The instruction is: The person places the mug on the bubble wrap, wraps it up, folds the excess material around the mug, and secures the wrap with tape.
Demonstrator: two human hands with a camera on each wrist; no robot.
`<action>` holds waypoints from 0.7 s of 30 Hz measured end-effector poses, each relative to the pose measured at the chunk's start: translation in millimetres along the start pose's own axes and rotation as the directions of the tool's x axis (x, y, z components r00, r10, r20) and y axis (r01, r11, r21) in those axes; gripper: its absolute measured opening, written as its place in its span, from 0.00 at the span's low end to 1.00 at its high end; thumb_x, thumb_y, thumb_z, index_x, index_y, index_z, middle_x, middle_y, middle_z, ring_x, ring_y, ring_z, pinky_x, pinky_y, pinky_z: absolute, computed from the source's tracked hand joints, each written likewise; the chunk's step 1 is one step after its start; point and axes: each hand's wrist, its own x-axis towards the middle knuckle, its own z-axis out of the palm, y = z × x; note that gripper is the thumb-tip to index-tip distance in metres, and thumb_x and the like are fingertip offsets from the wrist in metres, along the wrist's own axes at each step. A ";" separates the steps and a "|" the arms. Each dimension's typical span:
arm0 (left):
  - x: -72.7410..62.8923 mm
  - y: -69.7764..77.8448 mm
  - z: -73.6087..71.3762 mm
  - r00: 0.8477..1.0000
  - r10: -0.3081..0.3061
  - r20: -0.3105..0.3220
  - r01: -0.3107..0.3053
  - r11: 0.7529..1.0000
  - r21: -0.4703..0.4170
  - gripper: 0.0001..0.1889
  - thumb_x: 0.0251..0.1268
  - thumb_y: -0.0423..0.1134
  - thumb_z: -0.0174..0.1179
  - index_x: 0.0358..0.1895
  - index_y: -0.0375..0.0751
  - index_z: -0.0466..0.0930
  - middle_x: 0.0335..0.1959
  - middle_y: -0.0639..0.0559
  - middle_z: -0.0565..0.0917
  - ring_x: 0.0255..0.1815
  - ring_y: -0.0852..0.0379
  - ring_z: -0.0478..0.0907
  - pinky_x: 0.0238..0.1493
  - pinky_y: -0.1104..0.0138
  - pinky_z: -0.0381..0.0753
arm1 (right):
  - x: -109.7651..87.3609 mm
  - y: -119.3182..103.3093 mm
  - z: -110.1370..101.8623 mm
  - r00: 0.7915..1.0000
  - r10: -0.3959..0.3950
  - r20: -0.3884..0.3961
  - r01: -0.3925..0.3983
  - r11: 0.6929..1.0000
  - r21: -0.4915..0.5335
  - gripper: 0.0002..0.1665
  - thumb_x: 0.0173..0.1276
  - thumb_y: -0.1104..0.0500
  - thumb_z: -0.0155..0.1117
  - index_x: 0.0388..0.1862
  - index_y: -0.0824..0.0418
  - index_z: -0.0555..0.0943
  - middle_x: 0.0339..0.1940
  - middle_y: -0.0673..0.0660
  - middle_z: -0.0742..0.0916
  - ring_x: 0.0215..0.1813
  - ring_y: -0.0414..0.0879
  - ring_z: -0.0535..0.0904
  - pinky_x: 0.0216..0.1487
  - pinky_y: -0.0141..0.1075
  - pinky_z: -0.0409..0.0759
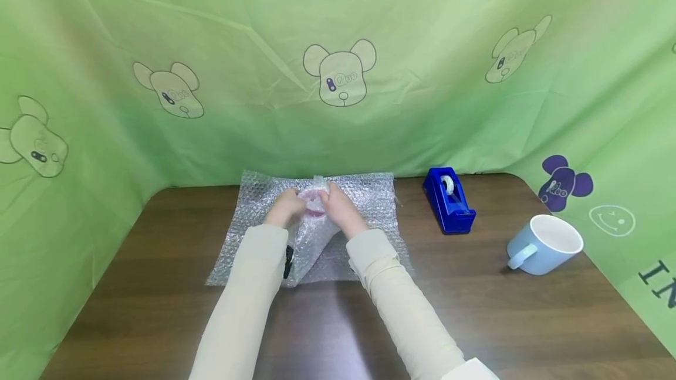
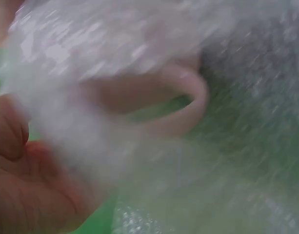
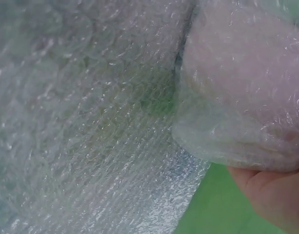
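Note:
A pink mug stands between both hands, partly wrapped in clear bubble wrap. Its handle shows through an opening in the wrap in the left wrist view. From the left side, my left hand grips the wrapped mug. My right hand holds it on the opposite side, fingers at the upper edge. In the right wrist view, a layer of wrap covers the mug's pink wall, and part of that hand shows below it. Most fingers are hidden behind the wrap.
Right of the sheet, a blue tape dispenser with a roll of tape stands on the brown wooden table. Farther right is a light blue mug. A green printed curtain borders the table's back and sides.

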 end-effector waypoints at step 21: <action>-54.6 -42.0 -64.5 0.984 0.022 0.179 -0.126 0.792 0.598 0.09 0.59 0.25 0.47 0.25 0.37 0.74 0.28 0.46 0.77 0.25 0.56 0.67 0.26 0.66 0.70 | -6.1 -1.5 3.3 1.000 0.007 -0.016 -0.007 1.000 0.003 0.33 0.78 0.51 0.38 0.74 0.68 0.52 0.75 0.66 0.62 0.76 0.60 0.57 0.77 0.49 0.54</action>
